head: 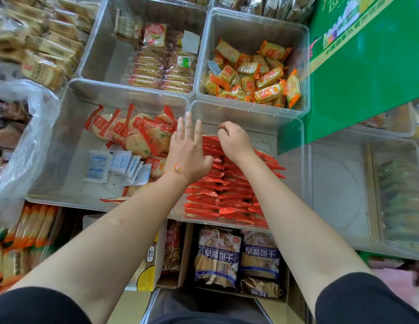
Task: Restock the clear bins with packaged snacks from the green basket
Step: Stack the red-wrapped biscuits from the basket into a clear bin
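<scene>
Both my hands reach into the near clear bin [292, 136], which holds rows of red snack packets [217, 195] standing on edge. My left hand [188, 150] has straight fingers pointing away, its palm against the left end of the red rows. My right hand [234, 141] hovers over the far end of the rows with its fingers curled under; whether they pinch a packet is hidden. The green basket is not visible; a green printed board [358, 66] leans at the right.
Left neighbour bin [63, 127] holds round crackers in red-striped wrappers and white sachets. Far bins hold orange packets [255, 76] and stacked cracker packs [161, 69]. Below the shelf are cardboard boxes with blue biscuit bags [217, 256]. A clear plastic bag [19, 141] bulges at left.
</scene>
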The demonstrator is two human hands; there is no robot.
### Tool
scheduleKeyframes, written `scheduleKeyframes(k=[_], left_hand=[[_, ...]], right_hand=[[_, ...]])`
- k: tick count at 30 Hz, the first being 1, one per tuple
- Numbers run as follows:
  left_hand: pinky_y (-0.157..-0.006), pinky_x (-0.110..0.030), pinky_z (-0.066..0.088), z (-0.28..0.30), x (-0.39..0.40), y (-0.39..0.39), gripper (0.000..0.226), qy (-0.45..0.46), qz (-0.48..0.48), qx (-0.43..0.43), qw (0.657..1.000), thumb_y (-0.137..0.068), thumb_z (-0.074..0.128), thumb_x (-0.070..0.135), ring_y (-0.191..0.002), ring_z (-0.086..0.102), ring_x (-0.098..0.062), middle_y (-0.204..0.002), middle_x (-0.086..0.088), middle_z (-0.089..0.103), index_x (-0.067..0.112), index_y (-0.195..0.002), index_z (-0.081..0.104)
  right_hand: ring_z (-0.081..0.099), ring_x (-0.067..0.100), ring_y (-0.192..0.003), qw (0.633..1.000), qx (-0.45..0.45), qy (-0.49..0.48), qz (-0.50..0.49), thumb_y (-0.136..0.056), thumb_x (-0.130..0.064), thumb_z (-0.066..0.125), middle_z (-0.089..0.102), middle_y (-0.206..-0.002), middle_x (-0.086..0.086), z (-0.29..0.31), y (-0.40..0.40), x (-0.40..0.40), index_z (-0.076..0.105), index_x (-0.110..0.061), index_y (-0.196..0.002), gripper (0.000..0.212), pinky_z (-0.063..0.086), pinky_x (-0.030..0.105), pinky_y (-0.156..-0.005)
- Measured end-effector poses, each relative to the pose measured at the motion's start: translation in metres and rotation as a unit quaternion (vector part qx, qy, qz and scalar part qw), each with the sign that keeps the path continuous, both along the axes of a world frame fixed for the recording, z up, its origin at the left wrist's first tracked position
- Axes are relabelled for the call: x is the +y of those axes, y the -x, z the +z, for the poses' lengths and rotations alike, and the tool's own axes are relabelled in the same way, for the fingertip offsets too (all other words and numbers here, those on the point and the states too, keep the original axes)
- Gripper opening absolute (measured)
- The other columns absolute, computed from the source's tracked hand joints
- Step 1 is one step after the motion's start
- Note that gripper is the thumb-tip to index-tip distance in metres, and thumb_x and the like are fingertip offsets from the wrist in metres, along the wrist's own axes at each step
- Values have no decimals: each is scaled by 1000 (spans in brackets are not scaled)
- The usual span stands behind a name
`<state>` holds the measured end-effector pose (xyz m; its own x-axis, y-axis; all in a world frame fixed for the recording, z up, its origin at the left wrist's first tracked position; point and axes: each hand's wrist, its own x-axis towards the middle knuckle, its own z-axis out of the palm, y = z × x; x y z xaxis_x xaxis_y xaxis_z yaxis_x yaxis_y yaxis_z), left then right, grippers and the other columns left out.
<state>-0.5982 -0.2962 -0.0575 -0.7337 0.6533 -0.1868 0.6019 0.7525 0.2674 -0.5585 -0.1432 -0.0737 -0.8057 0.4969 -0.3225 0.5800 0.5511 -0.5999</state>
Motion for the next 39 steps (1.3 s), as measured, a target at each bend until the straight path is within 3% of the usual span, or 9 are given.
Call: scheduleKeyframes(k=[10, 13, 16, 18, 20, 23, 26, 33, 39], left_hand=[[-120, -49, 15, -3, -2, -1, 89, -8, -14, 8, 1000, -83, 47, 45, -150, -4, -38, -162, -21, -8, 9, -156, 12], [-122, -51, 9, -1, -5, -2, 87, -14, -25, 28, 999, -82, 47, 39, -150, -6, -38, -162, -22, -6, 7, -155, 13], [-121, -52, 10, 4, -16, -20, 78, -58, -57, 52, 995, -79, 48, 28, -150, 3, -39, -161, -23, 10, 3, -150, 27], [-110, -55, 34, 12, -21, -54, 64, -143, -76, 49, 986, -77, 45, 28, -135, 38, -42, -143, -24, 45, 0, -134, 50], [-80, -48, 53, 25, -23, -101, 47, -200, -74, 38, 976, -77, 44, 30, -99, 61, -37, -106, -15, 66, 4, -111, 63], [-58, -35, 50, 47, -17, -168, 43, -211, -65, -13, 975, -80, 37, 40, -73, 65, -30, -80, -5, 69, 13, -94, 68], [-63, -36, 51, 49, -3, -219, 51, -161, -75, -63, 982, -77, 28, 46, -77, 65, -29, -80, -3, 70, 17, -91, 67], [-74, -31, 48, 27, 83, -362, 22, -60, -94, -164, 980, -90, 53, 29, -92, 65, -23, -97, 1, 72, 25, -103, 70], [-89, -29, 46, -18, 173, -500, 35, 19, -50, -332, 942, -92, 54, 23, -110, 62, -24, -119, -6, 66, 18, -125, 62]], right_hand=[[41, 22, -136, 998, 47, -35, -3, -96, -14, 50, 46, -147, 8, -5, -53, -35, 48, -9, -143, 47, 32, 34, -114], [48, 20, -128, 996, 76, -46, -11, -96, -13, 50, 54, -137, 6, 9, -86, -54, 58, -11, -133, 38, 36, 30, -107], [57, 22, -105, 987, 116, -103, -41, -92, -10, 51, 69, -106, 2, 24, -131, -70, 72, -13, -103, 24, 43, 38, -94], [57, 23, -91, 977, 132, -144, -81, -89, -7, 50, 70, -88, 0, 35, -164, -76, 72, -12, -87, 22, 44, 41, -84], [57, 21, -84, 975, 140, -137, -105, -88, -5, 51, 68, -82, 1, 43, -195, -79, 70, -10, -82, 20, 45, 39, -79], [53, 16, -77, 980, 129, -84, -126, -90, -6, 52, 64, -82, 1, 50, -239, -76, 68, -10, -82, 18, 40, 30, -67], [53, 16, -75, 984, 106, -64, -126, -91, -8, 52, 65, -83, 2, 52, -290, -60, 67, -10, -82, 18, 39, 31, -63], [62, 26, -85, 987, 33, -2, -160, -87, -7, 53, 72, -88, 7, 24, -451, 40, 71, -12, -83, 19, 41, 32, -71], [61, 31, -98, 991, -97, -6, -88, -93, -13, 49, 68, -105, 11, -14, -570, 132, 65, -12, -98, 17, 44, 34, -75]])
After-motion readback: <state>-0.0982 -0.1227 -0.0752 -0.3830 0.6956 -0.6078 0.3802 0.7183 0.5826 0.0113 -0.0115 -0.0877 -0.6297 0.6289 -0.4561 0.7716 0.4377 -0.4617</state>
